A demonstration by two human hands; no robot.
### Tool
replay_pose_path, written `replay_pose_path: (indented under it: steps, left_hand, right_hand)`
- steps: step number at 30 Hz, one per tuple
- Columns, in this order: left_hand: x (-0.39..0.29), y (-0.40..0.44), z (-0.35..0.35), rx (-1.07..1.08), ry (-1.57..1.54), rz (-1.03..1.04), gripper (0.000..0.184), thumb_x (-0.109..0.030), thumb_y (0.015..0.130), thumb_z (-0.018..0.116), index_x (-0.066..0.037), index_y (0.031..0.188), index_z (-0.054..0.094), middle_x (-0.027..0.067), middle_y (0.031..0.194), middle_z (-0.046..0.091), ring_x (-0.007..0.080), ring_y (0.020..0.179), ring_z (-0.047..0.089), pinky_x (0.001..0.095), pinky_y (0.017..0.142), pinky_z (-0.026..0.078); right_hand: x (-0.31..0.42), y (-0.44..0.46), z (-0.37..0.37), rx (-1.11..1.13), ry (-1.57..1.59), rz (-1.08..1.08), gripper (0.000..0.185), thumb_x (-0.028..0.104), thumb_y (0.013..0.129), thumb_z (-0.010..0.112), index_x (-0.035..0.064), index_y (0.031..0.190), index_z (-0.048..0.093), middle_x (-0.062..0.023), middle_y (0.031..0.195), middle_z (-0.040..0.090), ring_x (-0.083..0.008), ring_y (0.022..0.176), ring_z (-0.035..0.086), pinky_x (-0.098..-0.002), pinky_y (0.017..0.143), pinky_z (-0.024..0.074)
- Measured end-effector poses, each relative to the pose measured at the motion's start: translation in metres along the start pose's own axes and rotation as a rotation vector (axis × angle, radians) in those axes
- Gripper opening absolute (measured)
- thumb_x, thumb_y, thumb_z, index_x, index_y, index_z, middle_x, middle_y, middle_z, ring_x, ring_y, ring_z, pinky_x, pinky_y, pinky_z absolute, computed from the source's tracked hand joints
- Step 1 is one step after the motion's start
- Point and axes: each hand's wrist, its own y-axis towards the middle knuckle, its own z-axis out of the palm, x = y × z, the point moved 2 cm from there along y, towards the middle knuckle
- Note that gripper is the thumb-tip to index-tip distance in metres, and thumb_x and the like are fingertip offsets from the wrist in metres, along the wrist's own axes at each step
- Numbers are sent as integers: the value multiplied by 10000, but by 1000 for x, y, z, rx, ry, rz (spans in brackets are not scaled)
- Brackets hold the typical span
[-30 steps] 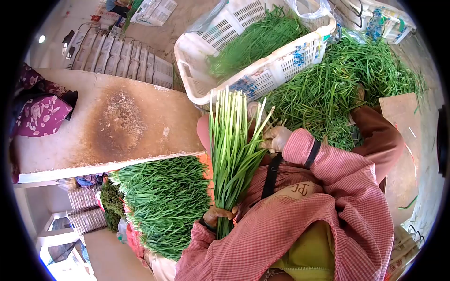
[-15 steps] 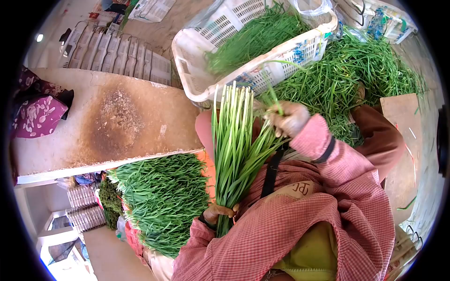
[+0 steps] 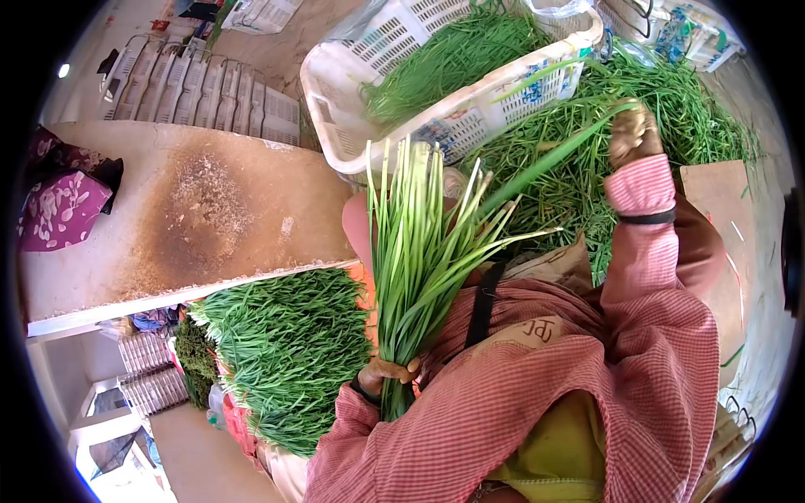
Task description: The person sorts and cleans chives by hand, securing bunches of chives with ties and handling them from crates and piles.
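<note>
My left hand (image 3: 387, 376) is closed around the leafy lower end of a bunch of garlic chives (image 3: 411, 251). The bunch stands fanned out in front of my chest, its pale stem ends pointing away from me. Several stems lean out to its right side. My right hand (image 3: 635, 136) is out to the right with the fingers closed on a long green chive leaf (image 3: 562, 153), which is blurred and stretches back toward the bunch. Below that hand lies a loose heap of green leaves (image 3: 679, 105).
Ahead stands a white plastic basket (image 3: 323, 113) with loose greens inside. A stained board (image 3: 277, 210) is at the left, with a thick layer of chives (image 3: 281, 352) below its edge. Stacked white crates (image 3: 201, 96) stand behind the board. A wooden plank (image 3: 708, 226) is at the right.
My right hand has moved from beside the bunch out to the right, drawing a leaf with it. Stems on the bunch's right side now splay outward. My left hand keeps its grip.
</note>
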Motion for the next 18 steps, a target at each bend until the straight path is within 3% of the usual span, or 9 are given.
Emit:
replay_pose_path:
  steps: [1, 4, 6, 7, 9, 11, 14, 15, 18]
  left_hand:
    - [1, 0, -3, 2, -23, -10, 236, 36, 650, 592, 17, 874, 519, 42, 715, 489, 117, 580, 430, 225, 533, 362]
    - [1, 1, 0, -10, 5, 3, 256, 42, 649, 600, 8, 892, 526, 43, 731, 499, 121, 582, 444, 231, 537, 381]
    - [1, 6, 0, -34, 50, 14, 265, 45, 650, 602, 2, 901, 529, 43, 738, 504, 122, 583, 450, 233, 540, 389]
    - [4, 5, -6, -26, 40, -3, 295, 52, 644, 603, -2, 924, 526, 45, 751, 509, 122, 583, 453, 234, 542, 391]
    - [4, 4, -12, 38, 66, -27, 364, 70, 632, 592, -1, 981, 514, 43, 781, 517, 119, 602, 459, 237, 556, 394]
    - [-5, 3, 8, -65, 136, -27, 314, 53, 627, 610, -6, 924, 527, 45, 732, 521, 129, 592, 467, 249, 552, 397]
    - [-8, -4, 15, -176, 109, 1, 298, 63, 606, 619, -10, 885, 546, 48, 732, 541, 141, 596, 490, 264, 553, 412]
    - [-10, -6, 20, -222, 122, -3, 321, 73, 599, 619, -6, 902, 547, 46, 747, 542, 140, 591, 491, 261, 551, 414]
    - [-32, -3, 39, -258, 163, -23, 420, 100, 579, 603, 9, 981, 521, 52, 702, 517, 132, 578, 474, 239, 533, 404]
  right_hand:
    - [41, 20, -22, 163, -213, -224, 171, 138, 847, 544, -8, 933, 520, -95, 772, 581, -118, 634, 576, -187, 501, 495]
    - [53, 14, -47, -798, -2002, 105, 495, 204, 814, 599, 65, 1242, 393, -126, 944, 608, -160, 774, 597, -260, 670, 506]
    - [-10, -26, -14, -595, -2073, 397, 648, 247, 786, 626, 133, 1328, 289, -101, 966, 616, -189, 862, 589, -314, 760, 487]
    - [-40, -37, -9, -341, -1937, 451, 647, 243, 778, 633, 60, 1309, 314, -115, 875, 626, -156, 618, 574, -242, 536, 485]
    - [-96, -43, -2, 2, -1933, 837, 715, 361, 753, 641, 19, 1295, 325, -77, 800, 610, -203, 788, 576, -343, 822, 448]
    - [-141, -47, -41, 305, -1695, 1034, 390, 289, 808, 606, -10, 1053, 558, -35, 694, 589, -109, 588, 547, -246, 549, 452]
    - [-149, -59, -45, 253, -1333, 894, 234, 197, 829, 581, -33, 868, 592, -41, 560, 560, -101, 435, 503, -214, 369, 382]
    - [-143, -60, -49, 68, -704, 809, 173, 134, 835, 554, -38, 837, 579, -61, 523, 559, -125, 409, 517, -210, 373, 417]
    - [-93, -41, -53, -103, -1045, 534, 193, 61, 836, 483, -87, 950, 532, -68, 607, 547, -148, 469, 505, -258, 421, 465]
